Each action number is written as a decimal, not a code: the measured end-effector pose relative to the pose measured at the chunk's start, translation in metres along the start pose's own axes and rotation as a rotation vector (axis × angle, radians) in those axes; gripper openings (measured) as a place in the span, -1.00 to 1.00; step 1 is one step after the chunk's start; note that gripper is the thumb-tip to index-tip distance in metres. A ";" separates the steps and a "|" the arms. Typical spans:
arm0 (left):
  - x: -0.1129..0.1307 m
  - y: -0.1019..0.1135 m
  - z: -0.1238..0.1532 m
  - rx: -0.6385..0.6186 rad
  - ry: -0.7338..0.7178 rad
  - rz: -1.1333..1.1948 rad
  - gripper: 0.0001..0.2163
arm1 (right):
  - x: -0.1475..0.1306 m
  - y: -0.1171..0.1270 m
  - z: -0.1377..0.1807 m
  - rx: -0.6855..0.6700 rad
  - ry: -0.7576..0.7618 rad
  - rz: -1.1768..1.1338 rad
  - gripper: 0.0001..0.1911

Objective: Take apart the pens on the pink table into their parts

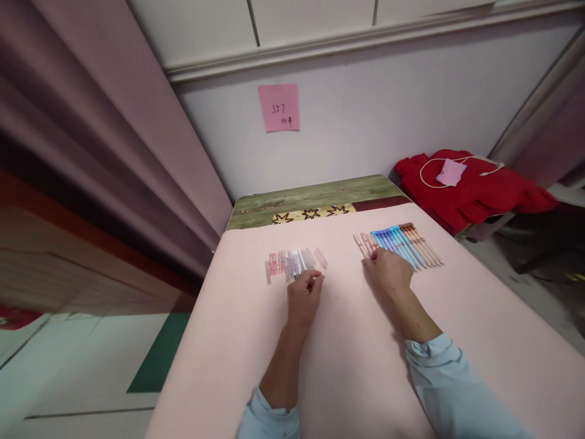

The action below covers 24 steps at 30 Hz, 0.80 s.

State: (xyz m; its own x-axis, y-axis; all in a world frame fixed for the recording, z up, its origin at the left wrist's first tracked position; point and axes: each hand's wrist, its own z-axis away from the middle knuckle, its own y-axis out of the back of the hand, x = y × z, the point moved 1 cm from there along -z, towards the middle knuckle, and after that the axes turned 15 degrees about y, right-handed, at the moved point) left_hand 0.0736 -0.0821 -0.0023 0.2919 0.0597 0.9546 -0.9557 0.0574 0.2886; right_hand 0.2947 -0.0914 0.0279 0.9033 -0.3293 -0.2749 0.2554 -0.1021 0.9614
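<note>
On the pink table cover, a row of slim pens [398, 244] lies side by side, running from pink through blue to brown and tan. My right hand [388, 268] is closed at the row's left end, its fingertips pinched on a pink pen [361, 245]. To the left lies a loose group of short, clear and pinkish stick-like pieces [278, 263], too blurred to name. My left hand [305, 296] is at the near edge of that group, fingers curled and thumb against them. Whatever those fingers hold, if anything, cannot be made out.
The pink cover [356, 366] lies over a table with a green, patterned far end [292, 198]. A pink note [280, 108] is stuck to the wall behind. Red cloth [484, 192] with a white cable is heaped at the right, and a curtain [150, 122] hangs at the left.
</note>
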 end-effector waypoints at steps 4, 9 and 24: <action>0.003 -0.002 0.003 -0.083 0.012 0.021 -0.85 | -0.001 0.002 0.001 0.003 -0.003 0.017 -0.72; 0.012 0.001 0.004 -0.113 0.210 0.318 -0.77 | -0.011 0.000 0.012 0.167 0.096 -0.197 -0.77; 0.012 0.009 -0.001 -0.279 0.426 0.758 -0.68 | -0.066 -0.034 0.052 -0.657 0.100 -1.748 -0.59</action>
State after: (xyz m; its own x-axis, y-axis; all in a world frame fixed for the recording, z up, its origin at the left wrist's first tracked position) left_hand 0.0686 -0.0794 0.0119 -0.3681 0.5393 0.7574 -0.8696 0.0885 -0.4857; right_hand 0.2082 -0.1146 0.0129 -0.4850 -0.2133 -0.8481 0.8485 0.1199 -0.5154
